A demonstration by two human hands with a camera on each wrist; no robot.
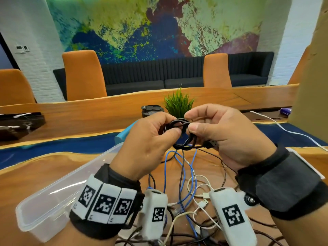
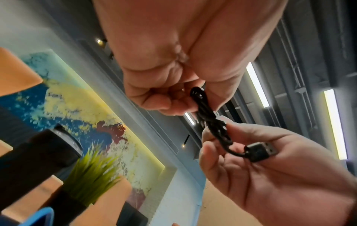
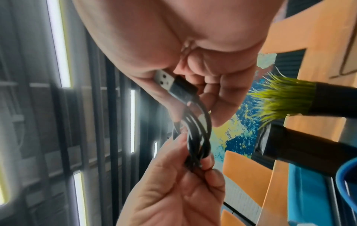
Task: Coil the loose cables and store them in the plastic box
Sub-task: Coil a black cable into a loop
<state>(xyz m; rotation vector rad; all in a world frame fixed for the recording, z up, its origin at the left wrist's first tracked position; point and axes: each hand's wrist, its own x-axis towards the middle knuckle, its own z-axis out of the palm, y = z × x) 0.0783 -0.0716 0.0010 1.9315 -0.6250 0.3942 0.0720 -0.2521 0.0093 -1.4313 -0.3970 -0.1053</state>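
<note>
Both hands hold a small coil of black USB cable (image 1: 184,135) in the air above the table. My left hand (image 1: 152,139) pinches one side of the coil (image 2: 203,107) between thumb and curled fingers. My right hand (image 1: 218,132) pinches the other side, and the cable's USB plug (image 1: 211,144) sticks out under its thumb (image 2: 260,151) (image 3: 170,83). A clear plastic box (image 1: 53,201) stands open on the table at lower left, under my left wrist. Loose blue, white and black cables (image 1: 188,192) lie tangled on the table below the hands.
A green potted plant (image 1: 178,103) and a black flask (image 1: 150,110) stand behind the hands. A white cable (image 1: 292,133) runs across the table at right. Orange chairs (image 1: 83,75) and a dark sofa line the far side. A blue object (image 1: 122,134) lies left of the hands.
</note>
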